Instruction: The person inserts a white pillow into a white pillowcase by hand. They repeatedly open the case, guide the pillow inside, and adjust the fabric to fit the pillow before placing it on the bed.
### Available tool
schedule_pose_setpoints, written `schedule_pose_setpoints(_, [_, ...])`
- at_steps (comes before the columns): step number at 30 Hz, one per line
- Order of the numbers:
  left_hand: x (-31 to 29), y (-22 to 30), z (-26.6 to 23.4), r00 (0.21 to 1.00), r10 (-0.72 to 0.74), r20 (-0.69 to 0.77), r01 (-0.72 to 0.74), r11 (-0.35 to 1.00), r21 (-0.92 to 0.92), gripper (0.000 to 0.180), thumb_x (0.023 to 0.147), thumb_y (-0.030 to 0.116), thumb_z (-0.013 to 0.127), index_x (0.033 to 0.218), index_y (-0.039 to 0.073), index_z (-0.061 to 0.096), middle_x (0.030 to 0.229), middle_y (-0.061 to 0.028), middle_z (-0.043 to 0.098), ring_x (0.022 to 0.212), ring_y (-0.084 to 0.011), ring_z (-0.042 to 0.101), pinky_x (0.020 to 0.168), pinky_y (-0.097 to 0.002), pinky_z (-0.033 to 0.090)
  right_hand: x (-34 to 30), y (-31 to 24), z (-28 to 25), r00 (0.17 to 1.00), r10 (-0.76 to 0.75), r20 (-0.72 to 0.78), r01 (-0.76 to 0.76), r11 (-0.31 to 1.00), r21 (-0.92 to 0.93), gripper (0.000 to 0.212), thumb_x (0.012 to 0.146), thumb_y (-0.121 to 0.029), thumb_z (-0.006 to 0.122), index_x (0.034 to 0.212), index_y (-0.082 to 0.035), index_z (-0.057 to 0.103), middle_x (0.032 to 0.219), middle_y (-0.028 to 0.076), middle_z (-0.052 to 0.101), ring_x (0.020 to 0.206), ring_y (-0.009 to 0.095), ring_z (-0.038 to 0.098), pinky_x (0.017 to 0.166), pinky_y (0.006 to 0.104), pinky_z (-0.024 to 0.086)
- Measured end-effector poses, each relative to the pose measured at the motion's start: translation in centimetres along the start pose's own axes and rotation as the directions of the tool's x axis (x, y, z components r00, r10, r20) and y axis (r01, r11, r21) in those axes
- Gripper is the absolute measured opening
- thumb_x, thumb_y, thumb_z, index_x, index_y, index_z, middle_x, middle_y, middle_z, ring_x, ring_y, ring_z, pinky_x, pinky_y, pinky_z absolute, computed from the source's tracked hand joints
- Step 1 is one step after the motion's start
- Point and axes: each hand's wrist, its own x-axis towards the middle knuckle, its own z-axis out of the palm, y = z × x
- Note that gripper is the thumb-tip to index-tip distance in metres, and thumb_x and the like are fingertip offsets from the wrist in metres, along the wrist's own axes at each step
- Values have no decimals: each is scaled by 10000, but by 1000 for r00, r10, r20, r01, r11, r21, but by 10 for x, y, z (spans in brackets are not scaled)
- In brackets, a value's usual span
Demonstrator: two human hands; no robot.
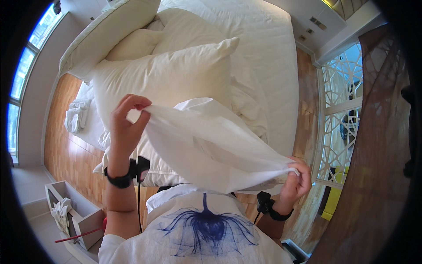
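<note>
My left hand (125, 125) is raised and pinches one corner of a white pillowcase (211, 145). My right hand (295, 181) grips the opposite corner lower down at the right. The cloth hangs stretched and slanting between both hands, in front of my chest. Just beyond it lies a large white pillow (171, 75) on the bed (272, 66).
More white pillows (132, 44) are stacked at the bed's far left. Folded white towels (77, 115) lie on the wooden floor at left. A grey box (83, 218) with white cloth stands at lower left. A white lattice screen (340, 114) stands at right.
</note>
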Motion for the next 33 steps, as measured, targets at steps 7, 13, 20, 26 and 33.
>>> schedule_pose_setpoints(7, [-53, -23, 52, 955, 297, 3, -274, 880, 389, 220, 722, 44, 754, 911, 67, 643, 925, -78, 614, 935, -276, 590, 846, -407, 467, -7, 11, 6, 985, 162, 59, -160, 987, -32, 229, 789, 126, 543, 976, 49, 649, 1028, 173, 677, 951, 195, 632, 864, 285, 485])
schedule_pose_setpoints(13, [-71, -13, 81, 812, 363, 456, -525, 796, 302, 324, 702, 172, 777, 979, 62, 650, 988, -35, 649, 1059, -219, 584, 952, -407, 430, -3, 9, 5, 986, 142, 83, -141, 990, -19, 210, 801, 125, 588, 981, 49, 663, 1027, 162, 688, 948, 200, 641, 854, 279, 490])
schedule_pose_setpoints(20, [-70, -15, 68, 827, 120, 549, -457, 713, 532, 250, 710, 182, 764, 904, 87, 637, 835, -34, 592, 949, -216, 568, 1100, -455, 325, -1, 8, 0, 985, 165, 53, -156, 977, -146, 208, 795, 121, 621, 974, 34, 683, 1006, 137, 701, 925, 186, 657, 805, 265, 498])
schedule_pose_setpoints(26, [-57, -5, 29, 808, 286, 516, -512, 775, 371, 83, 739, 76, 700, 769, 114, 632, 773, -5, 545, 871, -177, 586, 1100, -492, 328, 0, 26, -9, 997, 80, -9, -81, 989, -121, 204, 803, 110, 628, 974, 15, 688, 1003, 111, 710, 904, 155, 655, 719, 220, 475])
schedule_pose_setpoints(33, [-47, 18, -14, 857, 409, 314, -516, 684, 516, 169, 683, 98, 772, 821, 113, 676, 800, 13, 604, 844, -169, 625, 1060, -523, 372, 9, 28, -19, 983, 30, -181, -59, 986, -154, 172, 831, 88, 642, 975, 5, 689, 1010, 99, 716, 871, 124, 638, 674, 199, 442])
